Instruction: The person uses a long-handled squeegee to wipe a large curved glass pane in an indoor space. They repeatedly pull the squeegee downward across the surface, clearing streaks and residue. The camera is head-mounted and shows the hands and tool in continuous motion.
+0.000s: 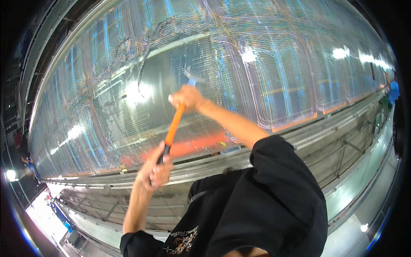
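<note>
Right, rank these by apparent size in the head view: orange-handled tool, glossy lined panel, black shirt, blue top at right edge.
1. Glossy lined panel
2. Black shirt
3. Orange-handled tool
4. Blue top, perhaps smallest merely through distance

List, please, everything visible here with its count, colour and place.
Long-handled tool: one, orange and black, metal head, centre.
Ribbed glossy sheet: one, translucent with blue and orange lines, upper area.
Strip: one, red, blurred, near the sheet's lower edge.
Metal rail: at least one, grey, below the strip.
Co-workers: at least two, in blue, far left and right.
Shirt: one, black, lower centre.
Right hand: one, bare, upper handle.
Left hand: one, bare, lower grip.
</note>
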Available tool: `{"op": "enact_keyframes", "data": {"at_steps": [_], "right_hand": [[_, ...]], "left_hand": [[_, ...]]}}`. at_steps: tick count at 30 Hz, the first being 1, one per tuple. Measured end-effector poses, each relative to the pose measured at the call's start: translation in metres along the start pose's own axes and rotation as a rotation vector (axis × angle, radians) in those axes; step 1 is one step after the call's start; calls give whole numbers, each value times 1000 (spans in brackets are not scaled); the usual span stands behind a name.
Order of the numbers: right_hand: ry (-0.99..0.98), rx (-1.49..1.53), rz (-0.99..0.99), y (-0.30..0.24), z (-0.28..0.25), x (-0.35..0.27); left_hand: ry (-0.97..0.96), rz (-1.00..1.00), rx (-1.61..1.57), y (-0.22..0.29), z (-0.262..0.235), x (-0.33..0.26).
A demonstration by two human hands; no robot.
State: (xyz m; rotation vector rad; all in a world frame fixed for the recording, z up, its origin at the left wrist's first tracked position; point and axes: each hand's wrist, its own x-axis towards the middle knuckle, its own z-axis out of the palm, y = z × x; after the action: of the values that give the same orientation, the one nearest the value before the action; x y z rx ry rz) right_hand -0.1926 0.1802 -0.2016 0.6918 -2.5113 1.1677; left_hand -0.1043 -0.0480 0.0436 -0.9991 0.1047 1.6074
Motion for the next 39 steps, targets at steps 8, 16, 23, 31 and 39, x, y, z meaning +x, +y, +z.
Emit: {"op": "enact_keyframes", "data": {"at_steps": [8,16,23,31,39], "right_hand": [[127,76,135,-196,4,-205],[130,18,171,-208,-50,-265],[91,104,100,-152,-45,-208],[291,176,105,-58,-49,-91],[508,90,-135,130,-73,63]], "left_hand": [[385,-145,468,-181,-110,-53],[547,-236,672,-217,-95,-19],[503,-241,517,-177,-25,-9],[619,-270,467,-63,107,12],[507,-62,310,60,189,80]]}}
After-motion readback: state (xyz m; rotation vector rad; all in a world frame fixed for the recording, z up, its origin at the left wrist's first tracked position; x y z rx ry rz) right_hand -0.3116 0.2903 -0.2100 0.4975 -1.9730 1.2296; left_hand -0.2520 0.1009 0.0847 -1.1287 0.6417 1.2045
